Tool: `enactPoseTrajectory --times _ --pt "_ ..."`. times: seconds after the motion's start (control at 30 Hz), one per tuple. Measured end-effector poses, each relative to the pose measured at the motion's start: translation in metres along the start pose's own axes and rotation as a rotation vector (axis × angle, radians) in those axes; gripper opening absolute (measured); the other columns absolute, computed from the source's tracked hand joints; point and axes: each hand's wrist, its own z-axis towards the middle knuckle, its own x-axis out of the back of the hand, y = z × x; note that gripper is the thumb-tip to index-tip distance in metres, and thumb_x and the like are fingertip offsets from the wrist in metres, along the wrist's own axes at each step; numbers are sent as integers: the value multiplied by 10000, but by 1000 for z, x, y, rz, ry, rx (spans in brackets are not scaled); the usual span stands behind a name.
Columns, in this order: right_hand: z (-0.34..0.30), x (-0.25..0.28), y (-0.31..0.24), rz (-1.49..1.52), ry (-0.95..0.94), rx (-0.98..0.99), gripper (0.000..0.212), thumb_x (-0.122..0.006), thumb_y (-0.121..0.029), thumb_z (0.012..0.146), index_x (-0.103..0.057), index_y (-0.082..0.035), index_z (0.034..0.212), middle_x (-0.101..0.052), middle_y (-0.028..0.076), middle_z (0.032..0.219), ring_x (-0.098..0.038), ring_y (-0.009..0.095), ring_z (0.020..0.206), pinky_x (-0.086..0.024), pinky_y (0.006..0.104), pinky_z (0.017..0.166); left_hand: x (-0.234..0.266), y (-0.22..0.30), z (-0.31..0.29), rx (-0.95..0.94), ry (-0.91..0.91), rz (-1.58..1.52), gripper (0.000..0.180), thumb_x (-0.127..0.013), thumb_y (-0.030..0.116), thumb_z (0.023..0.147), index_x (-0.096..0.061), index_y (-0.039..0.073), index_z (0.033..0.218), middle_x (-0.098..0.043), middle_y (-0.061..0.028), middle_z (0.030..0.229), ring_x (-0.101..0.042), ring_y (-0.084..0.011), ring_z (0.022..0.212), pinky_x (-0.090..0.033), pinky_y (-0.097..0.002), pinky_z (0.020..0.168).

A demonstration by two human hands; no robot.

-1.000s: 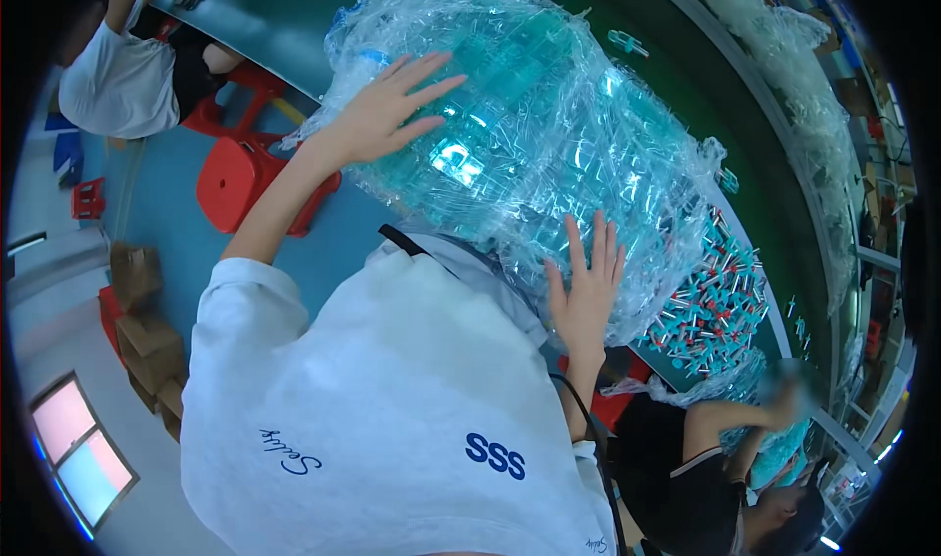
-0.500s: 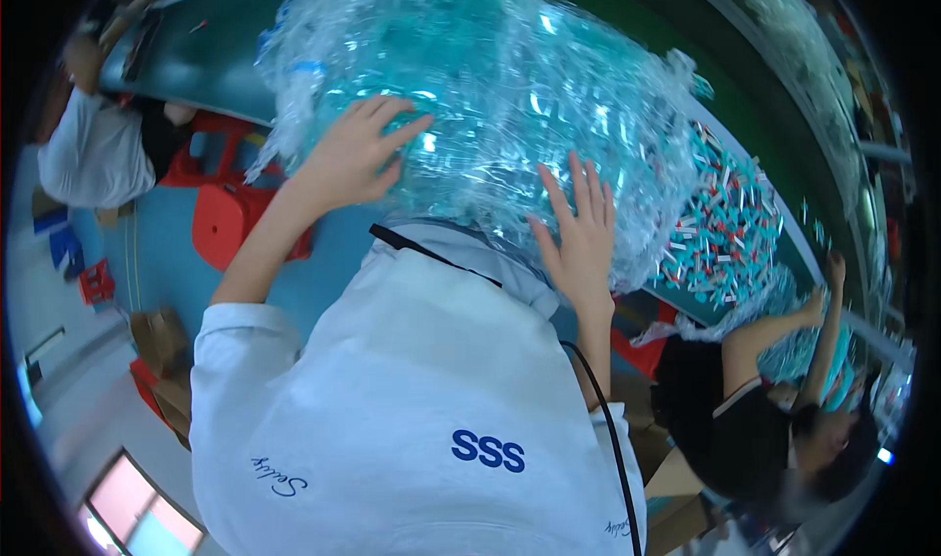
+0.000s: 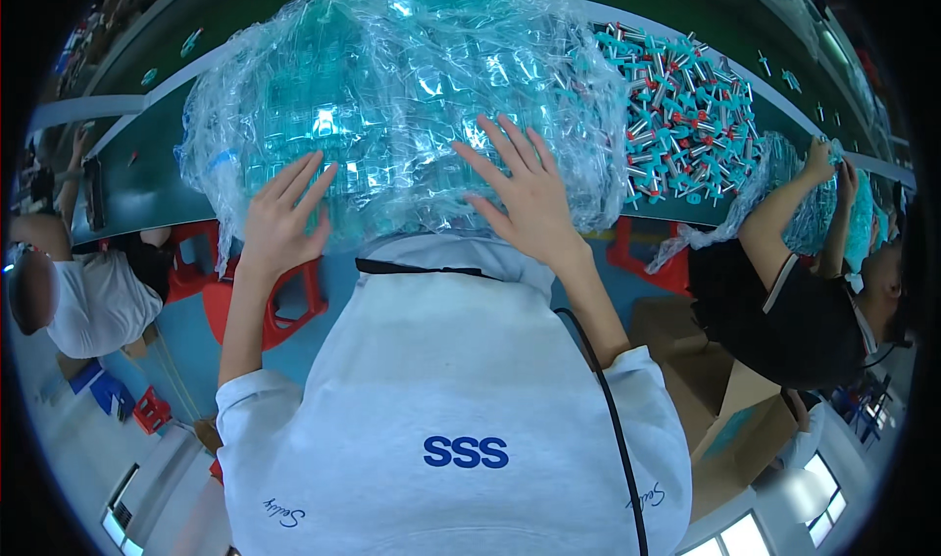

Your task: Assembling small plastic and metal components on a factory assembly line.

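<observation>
A large bundle of clear teal plastic pieces (image 3: pixel 431 90) lies before me on the worktable, loosely covered by crinkled transparent film (image 3: pixel 211 129). My left hand (image 3: pixel 282 221) rests against its near left part, fingers stretched and slightly spread. On the near right part, my right hand (image 3: pixel 529 198) lies flat with fingers fanned out. Neither hand grasps anything. What the single pieces under the film are cannot be made out clearly.
To the bundle's right is a heap of small teal, silver and red parts (image 3: pixel 686 115). Co-workers sit at the right (image 3: pixel 774 301) and left (image 3: pixel 108 296). Red stools (image 3: pixel 260 311) stand below the table edge; an open cardboard box (image 3: pixel 735 414) is behind at right.
The view has turned, so the bundle now appears farther left and the parts heap shows more fully. My left hand sits nearer the bundle's left side; both hands stay open on it.
</observation>
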Motion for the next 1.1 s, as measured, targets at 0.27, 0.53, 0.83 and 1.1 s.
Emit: enactPoseTrajectory --times 0.27,0.53,0.83,1.1 --pt "0 -2 -1 3 -19 11 619 -681 -304 884 -490 -254 1471 -367 108 1576 -331 331 1455 -235 528 1190 -19 -3 -10 -10 80 98 621 -658 -40 710 -643 130 1307 -614 -147 1333 -608 -326 1210 -541 -441 965" --pt "3 -6 -4 25 17 7 591 -681 -244 872 -530 -266 1443 -378 116 1570 -336 343 1450 -244 537 1179 12 -4 -18 164 164 -1 626 -571 -157 728 -649 105 1291 -627 -151 1326 -669 -317 1112 -565 -396 902" --pt "-1 13 1 100 -60 14 713 -737 -240 806 -495 -196 1475 -400 109 1565 -323 334 1466 -213 535 1198 159 -84 -97 707 976 -282 355 -600 48 984 -576 -84 1313 -681 -159 1199 -677 -240 1094 -544 -335 972" --pt "-34 85 42 1766 426 67 700 -617 -367 939 -409 37 1472 -434 280 1481 -307 421 1451 -245 550 1191 26 -3 -49 622 1033 -1656 578 -581 56 937 -382 -62 1466 -604 -152 1266 -616 -180 1022 -505 -305 882"
